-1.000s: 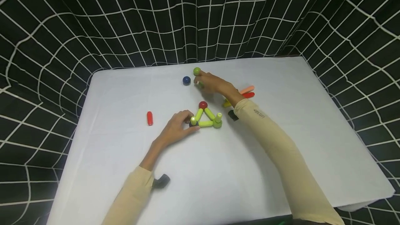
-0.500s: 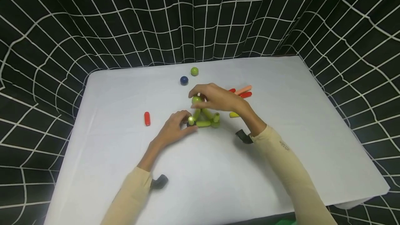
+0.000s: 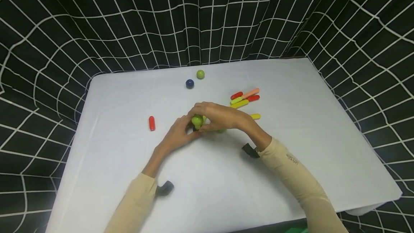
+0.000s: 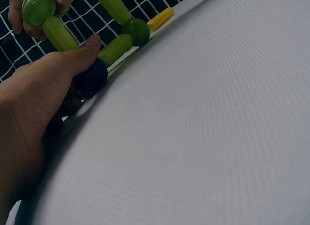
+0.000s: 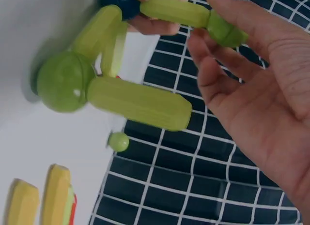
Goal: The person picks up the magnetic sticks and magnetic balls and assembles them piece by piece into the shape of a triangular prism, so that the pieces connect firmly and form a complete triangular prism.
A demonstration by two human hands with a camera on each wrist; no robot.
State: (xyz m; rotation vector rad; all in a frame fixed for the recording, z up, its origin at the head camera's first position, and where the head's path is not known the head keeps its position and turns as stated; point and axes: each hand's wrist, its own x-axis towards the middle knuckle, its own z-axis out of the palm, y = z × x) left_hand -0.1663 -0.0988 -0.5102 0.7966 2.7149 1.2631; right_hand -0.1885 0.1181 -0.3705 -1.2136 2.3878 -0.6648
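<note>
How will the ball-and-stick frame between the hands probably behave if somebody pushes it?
The frame is probably stiff: its sticks look straight. Resting on several balls, it seems unlikely to roll. It might separate where sticks meet balls.

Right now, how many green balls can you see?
3: a loose green ball on the table, just beyond a blue ball; a raised green ball held by the right hand; and a lower green ball joining lime sticks. Others could be hidden.

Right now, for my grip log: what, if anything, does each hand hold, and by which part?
Left hand: blue ball under a green stick, by its sides. Right hand: green ball atop that stick, likewise.
</note>
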